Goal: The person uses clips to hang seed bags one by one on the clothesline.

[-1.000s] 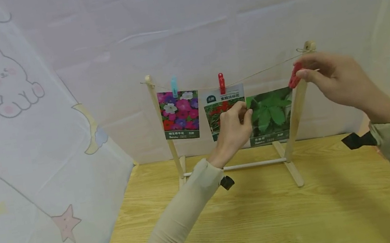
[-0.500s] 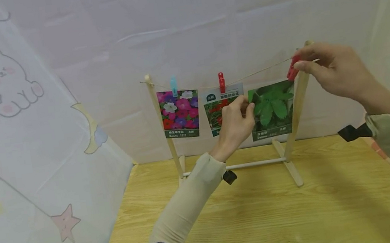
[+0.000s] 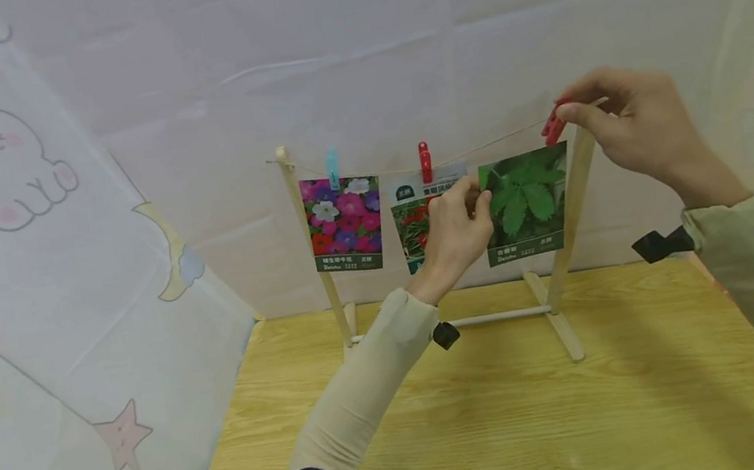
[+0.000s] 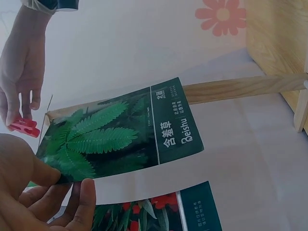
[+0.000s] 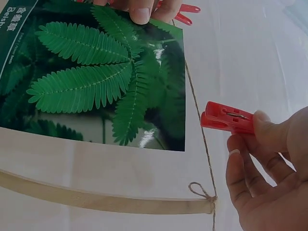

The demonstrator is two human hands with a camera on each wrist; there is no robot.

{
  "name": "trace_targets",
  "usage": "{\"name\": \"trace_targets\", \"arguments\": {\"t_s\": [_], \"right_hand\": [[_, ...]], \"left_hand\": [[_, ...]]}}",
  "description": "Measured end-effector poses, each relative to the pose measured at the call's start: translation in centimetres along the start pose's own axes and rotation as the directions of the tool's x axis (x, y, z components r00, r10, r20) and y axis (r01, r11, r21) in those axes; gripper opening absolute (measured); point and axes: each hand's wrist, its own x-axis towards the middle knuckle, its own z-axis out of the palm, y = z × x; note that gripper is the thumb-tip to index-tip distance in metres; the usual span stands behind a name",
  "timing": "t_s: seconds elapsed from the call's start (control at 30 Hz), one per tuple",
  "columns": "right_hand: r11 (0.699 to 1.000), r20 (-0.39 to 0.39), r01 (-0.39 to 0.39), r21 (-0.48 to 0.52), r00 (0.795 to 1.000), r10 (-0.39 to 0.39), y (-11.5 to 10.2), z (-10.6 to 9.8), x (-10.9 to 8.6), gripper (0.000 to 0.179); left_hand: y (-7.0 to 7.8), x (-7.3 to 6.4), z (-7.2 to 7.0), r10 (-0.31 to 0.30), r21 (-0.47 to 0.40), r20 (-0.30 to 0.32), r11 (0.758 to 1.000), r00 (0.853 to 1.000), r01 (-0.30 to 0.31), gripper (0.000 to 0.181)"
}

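My left hand (image 3: 453,232) pinches the left edge of a green seed packet (image 3: 528,204) with fern-like leaves, held up just under the twine (image 3: 498,142). My right hand (image 3: 646,126) pinches a red clothespin (image 5: 230,118) by its handle end, close to the twine and above the packet's upper right corner. In the right wrist view the clothespin is apart from the packet. A pink and purple flower packet (image 3: 344,224) hangs from a blue clothespin (image 3: 333,168). Another red clothespin (image 3: 425,163) holds a red flower packet (image 3: 411,226), partly hidden behind my left hand.
The twine runs between two wooden posts, the right post (image 3: 573,202) standing behind the green packet. A white rod (image 3: 499,317) joins the posts low down on the wooden table (image 3: 450,427). White sheeting (image 3: 334,46) hangs behind and at the sides.
The green packet has risen slightly and shifted a little right with my left hand. My right hand has moved up and slightly left with the red clothespin.
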Motion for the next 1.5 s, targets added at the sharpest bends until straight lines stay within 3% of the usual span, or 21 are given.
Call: {"name": "trace_targets", "arguments": {"t_s": [0.57,0.8,1.0,1.5], "right_hand": [[0.999,-0.034,-0.021,0.049,0.999,0.022,0.0,0.7,1.0,0.011],[0.999,-0.036,-0.03,0.043,0.999,0.032,0.0,0.8,1.4,0.02],[0.996,-0.018,-0.07,0.05,0.997,0.071,-0.1,0.8,1.8,0.016],[1.0,0.008,-0.028,-0.007,1.0,0.028,0.1,0.9,2.2,0.022]], "left_hand": [[0.5,0.7,0.0,-0.046,0.019,0.013,0.999,0.999,0.046,0.027],[1.0,0.8,0.2,-0.073,-0.001,0.026,0.997,0.997,0.073,0.028],[1.1,0.9,0.3,-0.057,0.004,0.01,0.998,0.998,0.057,0.026],[0.9,1.5,0.6,-0.042,0.028,0.001,0.999,0.999,0.042,0.025]]}}
